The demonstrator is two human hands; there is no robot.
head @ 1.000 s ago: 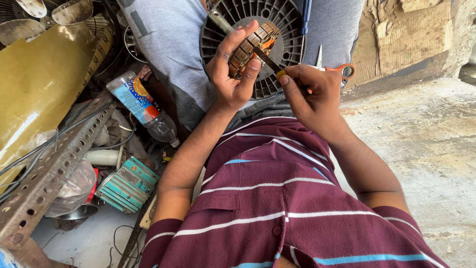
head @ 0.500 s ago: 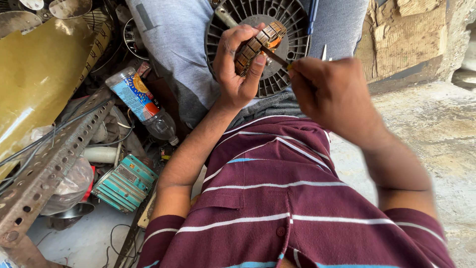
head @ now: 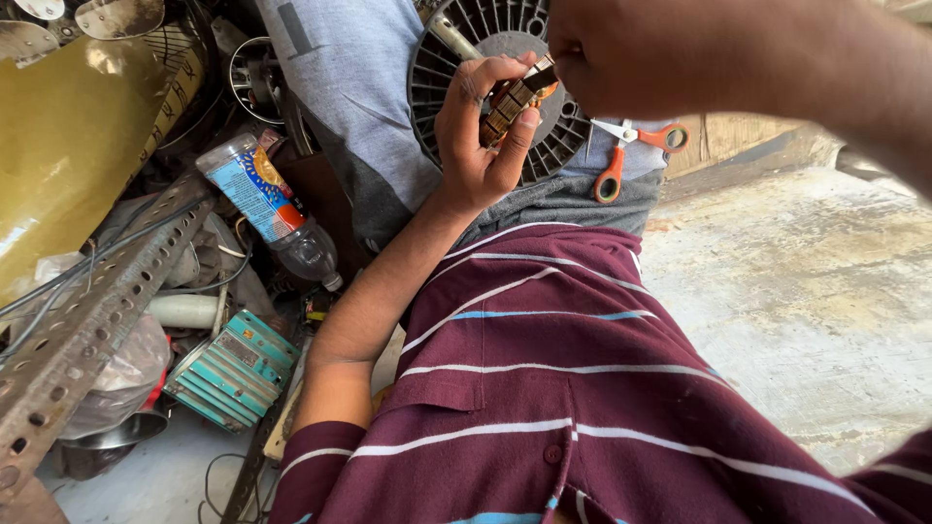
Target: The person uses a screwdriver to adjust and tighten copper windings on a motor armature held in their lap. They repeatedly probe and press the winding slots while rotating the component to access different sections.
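Change: against the picture half a second back, the right hand point(head: 621, 49) has come up close to the camera and now fills the upper right; the left hand point(head: 481, 126) sits much where it was, and the small brown and copper-coloured wound motor part point(head: 513, 97) stays in its grip.
Meaning: judged from this, the work on the part goes on without a break, and only the right hand's angle has altered.
Left hand: fingers curled round the wound part, thumb under it and fingertips over its top, clamped firmly.
Right hand: drawn together into a closed fist just beside the part's upper end; what it grips is hidden, so I cannot tell.
Where the part is: inside the left hand, in front of the round dark plastic slotted fan grille point(head: 442, 68).
Right of the left hand: orange-handled scissors point(head: 621, 160) resting on grey cloth.
Left of the left hand: a clear plastic bottle with a blue label point(head: 267, 209), lying tilted among scrap.
Lower left: a perforated steel angle bar point(head: 87, 330), well apart from both hands.
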